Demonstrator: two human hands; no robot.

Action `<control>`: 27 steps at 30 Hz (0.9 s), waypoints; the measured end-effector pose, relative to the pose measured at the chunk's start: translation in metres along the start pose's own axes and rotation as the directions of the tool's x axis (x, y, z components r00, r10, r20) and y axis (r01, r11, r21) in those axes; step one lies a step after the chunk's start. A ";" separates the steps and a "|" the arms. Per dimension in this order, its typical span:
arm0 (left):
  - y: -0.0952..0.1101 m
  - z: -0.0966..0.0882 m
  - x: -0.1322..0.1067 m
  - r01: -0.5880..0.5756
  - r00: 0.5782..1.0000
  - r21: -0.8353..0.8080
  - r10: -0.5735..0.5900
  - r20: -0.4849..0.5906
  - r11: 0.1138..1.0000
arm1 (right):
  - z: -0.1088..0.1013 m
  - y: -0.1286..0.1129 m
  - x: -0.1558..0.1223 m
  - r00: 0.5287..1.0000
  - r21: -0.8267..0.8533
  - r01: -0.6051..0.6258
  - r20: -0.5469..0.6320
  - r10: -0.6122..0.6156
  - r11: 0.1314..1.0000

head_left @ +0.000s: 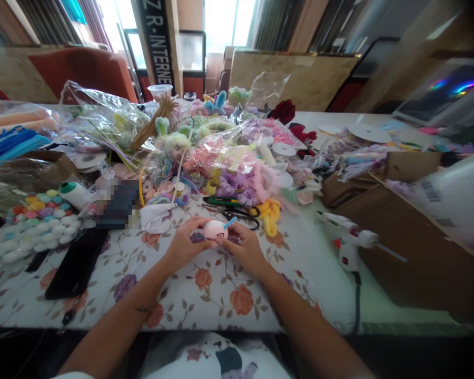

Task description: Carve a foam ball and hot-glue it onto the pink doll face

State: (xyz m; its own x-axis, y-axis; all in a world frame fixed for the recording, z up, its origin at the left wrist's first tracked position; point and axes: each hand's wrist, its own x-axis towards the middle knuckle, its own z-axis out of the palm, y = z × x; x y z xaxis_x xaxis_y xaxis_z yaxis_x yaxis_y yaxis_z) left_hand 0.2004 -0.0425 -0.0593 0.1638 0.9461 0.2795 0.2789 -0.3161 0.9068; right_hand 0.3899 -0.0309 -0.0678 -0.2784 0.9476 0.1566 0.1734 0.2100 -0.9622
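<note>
Observed at centre frame, just above the floral cloth of the bench: a small round pink piece held between both hands. The left hand is closed about its left and under side, fingers curled and bearing the weight; the right hand is closed on its right side, pinching at a short blue strip that stands up from the piece's upper right edge. Whether the strip is already fixed or only laid against the piece cannot be told at this size. Judgement on good practice: the left hand should remain the steady support, with the forearms on the bench, while the right fingertips alone work the strip, pressing it flat at its root, not pulling at its free end. Keep the piece turned toward the viewer so the joint stays in sight. Black-handled scissors lie just beyond the hands, and a white glue gun rests well to the right with its nozzle pointing right; its cord hangs over the near edge and should be kept clear of the right elbow. Heaped craft trimmings crowd the upper centre.
</note>
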 end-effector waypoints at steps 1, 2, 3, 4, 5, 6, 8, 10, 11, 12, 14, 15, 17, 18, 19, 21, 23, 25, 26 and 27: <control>0.000 -0.002 0.000 0.011 1.000 -0.020 -0.011 0.017 1.000 | -0.001 0.000 0.000 1.000 -0.033 0.011 -0.002 -0.011 0.999; 0.001 -0.003 0.000 0.025 0.999 -0.034 -0.024 0.025 0.999 | -0.001 0.001 0.000 1.000 -0.067 0.024 -0.001 -0.025 0.997; 0.001 -0.005 0.001 0.040 0.999 -0.041 -0.039 0.024 0.998 | -0.001 0.002 0.000 0.999 -0.098 0.037 0.001 -0.038 0.995; 0.001 -0.005 0.001 0.053 0.998 -0.041 -0.052 0.017 0.998 | -0.002 0.003 0.000 0.999 -0.122 0.049 0.003 -0.049 0.991; 0.001 -0.006 0.001 0.059 0.998 -0.040 -0.058 0.010 0.997 | -0.002 0.004 0.000 0.998 -0.137 0.059 0.005 -0.059 0.989; 0.001 -0.006 0.001 0.058 0.998 -0.037 -0.057 0.009 0.998 | -0.002 0.006 0.000 0.998 -0.146 0.067 0.009 -0.066 0.987; 0.001 -0.006 0.001 0.041 0.999 -0.031 -0.041 0.018 0.999 | -0.002 0.007 0.000 0.997 -0.147 0.071 0.022 -0.069 0.987; 0.001 -0.006 0.001 0.033 0.999 -0.022 -0.032 0.023 0.999 | -0.002 0.007 -0.001 0.998 -0.140 0.064 0.034 -0.060 0.988; 0.001 -0.006 0.001 0.037 0.999 -0.018 -0.037 0.021 0.999 | -0.002 0.006 -0.001 0.998 -0.135 0.059 0.039 -0.055 0.989; 0.001 -0.006 0.001 0.043 0.999 -0.014 -0.043 0.018 0.999 | -0.002 0.006 -0.001 0.998 -0.129 0.055 0.044 -0.049 0.990; 0.001 -0.006 0.000 0.050 0.998 -0.010 -0.050 0.025 0.999 | -0.002 0.005 -0.001 0.998 -0.120 0.050 0.051 -0.044 0.991; 0.001 -0.006 0.000 0.050 0.998 -0.011 -0.050 0.030 0.999 | -0.002 0.004 -0.002 0.998 -0.120 0.049 0.053 -0.043 0.991; 0.000 -0.007 0.000 0.048 0.998 -0.017 -0.047 0.040 0.999 | -0.002 0.004 -0.002 0.998 -0.133 0.055 0.050 -0.049 0.990; 0.000 -0.007 0.000 0.050 0.998 -0.020 -0.049 0.042 0.999 | -0.002 0.004 -0.002 0.997 -0.147 0.062 0.047 -0.056 0.987; -0.001 -0.007 0.000 0.054 0.998 -0.023 -0.053 0.040 0.998 | -0.002 0.004 -0.002 0.997 -0.165 0.073 0.044 -0.067 0.984; -0.001 -0.007 0.000 0.061 0.998 -0.032 -0.060 0.027 0.998 | -0.002 0.006 -0.002 0.994 -0.224 0.111 0.031 -0.107 0.968; -0.002 -0.007 0.001 0.061 0.998 -0.067 -0.060 0.023 0.996 | -0.003 0.008 -0.002 0.977 -0.316 0.204 0.001 -0.215 0.927; -0.004 -0.006 0.001 0.056 0.998 -0.148 -0.051 0.039 0.987 | -0.003 0.010 -0.001 0.924 -0.422 0.340 -0.014 -0.382 0.840; -0.005 -0.005 0.001 0.066 0.997 -0.205 -0.058 0.042 0.976 | -0.004 0.011 0.000 0.882 -0.471 0.414 -0.003 -0.471 0.779; -0.006 -0.004 0.001 0.092 0.996 -0.273 -0.085 0.035 0.958 | -0.005 0.011 0.000 0.833 -0.515 0.482 0.018 -0.554 0.709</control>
State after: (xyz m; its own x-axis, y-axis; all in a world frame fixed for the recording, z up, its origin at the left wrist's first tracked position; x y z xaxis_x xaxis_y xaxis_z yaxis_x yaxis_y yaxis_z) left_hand 0.1951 -0.0395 -0.0629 0.1722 0.9666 0.1900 0.0238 -0.1969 0.9801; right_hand 0.3960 -0.0276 -0.0771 -0.3444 0.6686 0.6591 0.4754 0.7296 -0.4916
